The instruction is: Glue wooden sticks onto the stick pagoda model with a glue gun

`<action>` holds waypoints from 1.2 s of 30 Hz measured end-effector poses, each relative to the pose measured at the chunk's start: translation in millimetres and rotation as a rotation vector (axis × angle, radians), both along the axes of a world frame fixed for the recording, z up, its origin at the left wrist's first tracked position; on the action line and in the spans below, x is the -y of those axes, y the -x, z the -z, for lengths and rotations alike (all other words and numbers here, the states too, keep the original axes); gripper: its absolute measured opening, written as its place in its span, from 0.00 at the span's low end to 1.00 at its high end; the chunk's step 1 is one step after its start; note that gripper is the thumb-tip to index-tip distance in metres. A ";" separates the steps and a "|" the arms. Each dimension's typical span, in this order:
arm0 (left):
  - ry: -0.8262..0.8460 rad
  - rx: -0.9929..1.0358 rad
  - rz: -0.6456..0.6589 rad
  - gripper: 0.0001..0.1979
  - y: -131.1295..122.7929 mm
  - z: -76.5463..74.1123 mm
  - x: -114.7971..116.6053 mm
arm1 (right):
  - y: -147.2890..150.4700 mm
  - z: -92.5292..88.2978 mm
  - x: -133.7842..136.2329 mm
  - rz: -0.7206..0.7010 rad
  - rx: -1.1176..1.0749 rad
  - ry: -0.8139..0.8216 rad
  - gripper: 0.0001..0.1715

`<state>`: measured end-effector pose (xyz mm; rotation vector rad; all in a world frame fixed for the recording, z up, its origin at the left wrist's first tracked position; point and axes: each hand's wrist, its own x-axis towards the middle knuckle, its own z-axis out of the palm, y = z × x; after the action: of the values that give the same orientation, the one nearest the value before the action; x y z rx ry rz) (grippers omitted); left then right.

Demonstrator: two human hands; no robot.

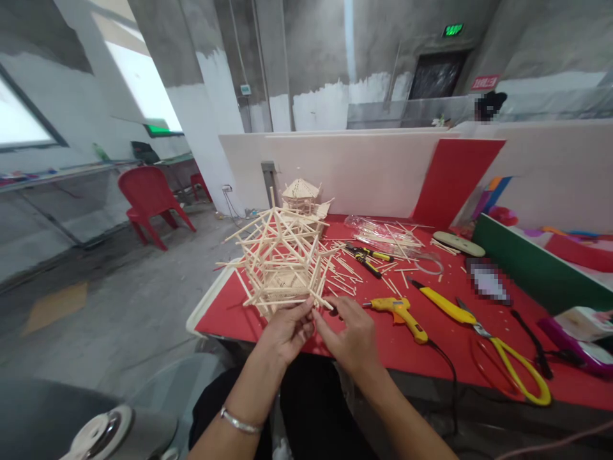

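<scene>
A pavilion-like model of thin wooden sticks (282, 255) stands at the front left of the red table, with a pointed open frame on top. My left hand (290, 329) is at its front lower corner, thumb and fingertips pinched on a wooden stick (320, 300). Close beside it, my right hand (352, 335) is curled round the same corner, its thumb near the left fingertips. What lies between the right fingers is partly hidden. To the right of that hand rests a yellow hot glue gun (400, 313), nozzle towards the model.
Loose sticks (342, 268), pliers (366, 259), a yellow utility knife (443, 303) and yellow-handled scissors (502, 351) lie on the red table (431, 364). A second stick model (301, 191) stands behind. A green board (541, 262) borders the right. A cable (450, 370) hangs over the front edge.
</scene>
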<state>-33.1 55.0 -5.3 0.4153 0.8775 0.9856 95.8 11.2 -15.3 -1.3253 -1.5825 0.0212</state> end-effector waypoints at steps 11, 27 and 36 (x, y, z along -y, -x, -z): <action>0.001 0.007 -0.032 0.09 3.0 2.4 2.6 | -0.6 0.2 -3.2 0.029 0.092 -0.059 0.08; 0.013 0.000 -0.168 0.08 -7.1 -8.3 18.0 | 8.4 8.8 -6.6 0.102 0.060 -0.065 0.09; -0.910 -1.013 -0.414 0.05 9.2 -3.1 27.8 | 12.0 14.7 -7.2 0.065 -0.025 -0.030 0.08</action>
<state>-42.3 27.2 -2.2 1.6544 1.4062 1.5697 83.8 18.4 -30.0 -1.3472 -1.5123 -0.0260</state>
